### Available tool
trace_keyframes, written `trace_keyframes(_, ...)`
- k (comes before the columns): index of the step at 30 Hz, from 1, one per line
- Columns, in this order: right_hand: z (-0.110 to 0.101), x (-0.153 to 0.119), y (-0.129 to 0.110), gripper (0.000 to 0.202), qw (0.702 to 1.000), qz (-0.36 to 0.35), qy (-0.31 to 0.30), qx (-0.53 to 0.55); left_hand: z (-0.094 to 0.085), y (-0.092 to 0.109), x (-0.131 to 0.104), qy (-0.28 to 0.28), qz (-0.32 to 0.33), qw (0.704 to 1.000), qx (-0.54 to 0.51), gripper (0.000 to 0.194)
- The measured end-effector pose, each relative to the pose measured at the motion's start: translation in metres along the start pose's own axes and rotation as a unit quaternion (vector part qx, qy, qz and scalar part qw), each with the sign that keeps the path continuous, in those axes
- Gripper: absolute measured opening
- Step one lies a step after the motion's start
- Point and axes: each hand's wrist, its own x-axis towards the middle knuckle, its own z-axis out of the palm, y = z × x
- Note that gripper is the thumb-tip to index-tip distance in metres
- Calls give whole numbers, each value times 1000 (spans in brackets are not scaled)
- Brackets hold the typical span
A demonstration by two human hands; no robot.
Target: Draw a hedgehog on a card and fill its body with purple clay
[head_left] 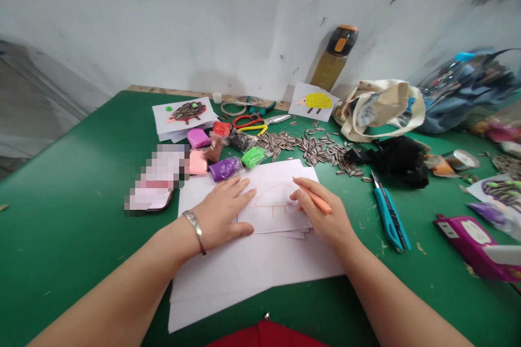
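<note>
My right hand (pixel 328 217) grips an orange marker (pixel 319 200) over the right side of a small white sheet (pixel 280 222). On that sheet is a thin orange outline of a hedgehog-like animal (pixel 271 195), with a domed back, a pointed snout at the left and short legs. Flat on the left part of the sheet lies my left hand (pixel 222 211), fingers spread, a silver bracelet on its wrist. Beneath are larger white sheets (pixel 260 265). Just beyond the paper are packets of coloured clay, among them a purple one (pixel 226 168) and a green one (pixel 254 157).
Striped sunflower seeds (pixel 317 146) lie behind the paper, near scissors (pixel 260 126). To the right are a teal utility knife (pixel 391 217) and a magenta case (pixel 480 246). A phone (pixel 157 179) sits left. A bottle (pixel 334 59) and a cloth bag (pixel 382 111) stand by the wall.
</note>
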Motion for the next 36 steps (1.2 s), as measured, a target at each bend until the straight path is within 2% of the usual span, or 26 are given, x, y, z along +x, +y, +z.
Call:
trace_keyframes(10,1,1,-1,37,1000,-2,9,11,-2,1,1,-22,-15,999,17,73)
trace_keyframes(14,0,1,-1,38,1000,-4,17,10,1,-1,0,-1,-1,1000,17,72)
trace_keyframes(18,0,2,-3,39,1000,1,24,16,0,-2,-1,-11,-1,1000,2,72)
trace_keyframes(27,1,0,-1,39,1000,-1,10,17,3,-8,-2,21,22,999,-9,66)
trace_keyframes(36,0,0,1,39,1000,0,6,13,-1,-2,-2,10,9,1000,-2,63)
